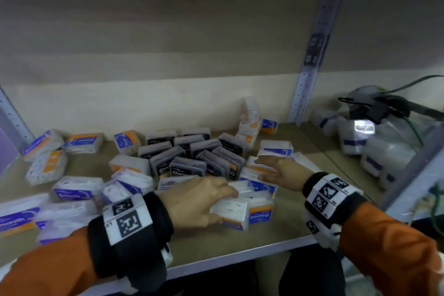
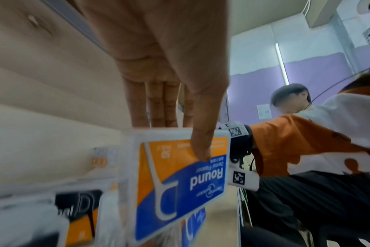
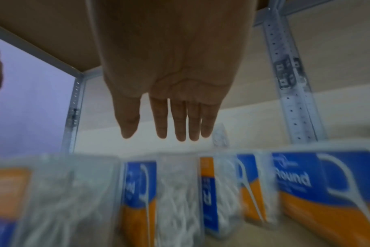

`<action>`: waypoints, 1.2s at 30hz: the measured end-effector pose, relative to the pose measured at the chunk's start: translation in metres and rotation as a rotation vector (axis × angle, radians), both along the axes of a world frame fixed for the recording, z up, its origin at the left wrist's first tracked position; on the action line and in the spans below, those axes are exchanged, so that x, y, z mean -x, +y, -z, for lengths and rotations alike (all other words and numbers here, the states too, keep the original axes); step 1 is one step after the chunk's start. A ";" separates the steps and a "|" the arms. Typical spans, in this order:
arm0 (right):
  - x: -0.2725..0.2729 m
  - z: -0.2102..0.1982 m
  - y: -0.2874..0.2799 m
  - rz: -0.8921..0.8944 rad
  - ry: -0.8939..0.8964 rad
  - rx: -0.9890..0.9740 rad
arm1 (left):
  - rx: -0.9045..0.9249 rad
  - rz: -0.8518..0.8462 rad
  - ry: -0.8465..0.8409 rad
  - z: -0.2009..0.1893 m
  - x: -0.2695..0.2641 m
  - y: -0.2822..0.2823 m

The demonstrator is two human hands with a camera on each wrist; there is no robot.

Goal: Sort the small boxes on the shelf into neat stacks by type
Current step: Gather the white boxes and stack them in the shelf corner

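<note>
Left hand (image 1: 192, 202): I grip a Round floss box (image 2: 180, 180) near the shelf (image 1: 240, 247) front edge.
Right hand (image 1: 281, 168): fingers straight, spread above more Round boxes (image 3: 319, 183).

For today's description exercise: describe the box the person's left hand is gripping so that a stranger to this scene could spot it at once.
Start at the shelf board and go to its front edge, near the middle. There the left hand grips a clear plastic box of Round dental flossers with an orange and blue label. Unlike its neighbours, it has a thumb pressed on its label.
</note>
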State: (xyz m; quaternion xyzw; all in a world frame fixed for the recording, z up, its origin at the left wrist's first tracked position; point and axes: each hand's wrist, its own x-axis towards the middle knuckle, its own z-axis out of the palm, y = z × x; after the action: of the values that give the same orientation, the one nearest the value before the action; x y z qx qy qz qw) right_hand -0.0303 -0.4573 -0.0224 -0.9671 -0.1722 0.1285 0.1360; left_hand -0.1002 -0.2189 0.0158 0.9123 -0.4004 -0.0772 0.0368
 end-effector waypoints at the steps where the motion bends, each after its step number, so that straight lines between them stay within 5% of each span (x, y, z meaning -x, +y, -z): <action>1: 0.000 0.005 -0.002 0.015 0.015 -0.020 | -0.004 0.002 0.005 0.004 0.001 -0.003; 13: 0.000 0.033 -0.012 -0.024 -0.004 -0.017 | -0.166 -0.005 0.005 0.035 0.002 -0.012; 36: 0.002 0.025 -0.010 -0.043 0.048 0.065 | -0.175 -0.188 0.040 0.041 -0.005 -0.018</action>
State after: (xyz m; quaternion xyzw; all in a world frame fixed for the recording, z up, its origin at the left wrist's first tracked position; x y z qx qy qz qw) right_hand -0.0322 -0.4673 -0.0477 -0.9637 -0.1851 0.1603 0.1060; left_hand -0.0957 -0.2369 -0.0256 0.9438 -0.3041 -0.1265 -0.0279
